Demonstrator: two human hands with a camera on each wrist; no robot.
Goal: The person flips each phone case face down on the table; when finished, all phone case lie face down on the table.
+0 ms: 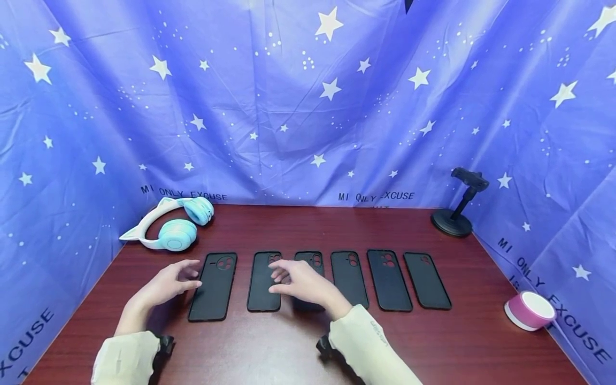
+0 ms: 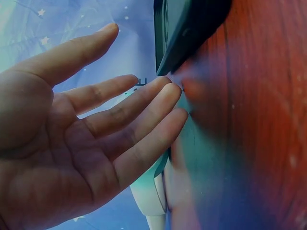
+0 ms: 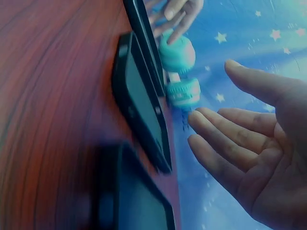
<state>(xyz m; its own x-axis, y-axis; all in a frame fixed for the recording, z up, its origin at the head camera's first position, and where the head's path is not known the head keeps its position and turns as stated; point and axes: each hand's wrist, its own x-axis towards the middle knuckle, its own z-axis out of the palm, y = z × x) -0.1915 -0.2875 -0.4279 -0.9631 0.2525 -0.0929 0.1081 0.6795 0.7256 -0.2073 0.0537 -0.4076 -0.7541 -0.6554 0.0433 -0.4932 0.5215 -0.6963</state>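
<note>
Fingers on the left hand [image 1: 163, 283] are spread apart and hold nothing; they are right by the edge of the first black phone case [image 1: 212, 294], but I cannot tell if they touch it. Fingers on the right hand [image 1: 305, 280] are a bit bent, with the thumb apart, and hold nothing either. That hand is over the second black phone case [image 1: 262, 291] and hides part of the third black phone case [image 1: 308, 307]. Three more black phone cases [image 1: 392, 289] lie to the right in the same row on the red-brown table [image 1: 269, 347]. Blue cat-ear headphones [image 1: 177, 235] are at the back left, a black phone stand [image 1: 451, 222] is at the back right, and a pink and white roll [image 1: 522, 313] is nearer on the right. Purple-blue star cloth [image 1: 289, 107] says "MI ONLY EXCUSE" along the bottom. Letters on the right white sleeve [image 1: 361, 337] are too small to read.
</note>
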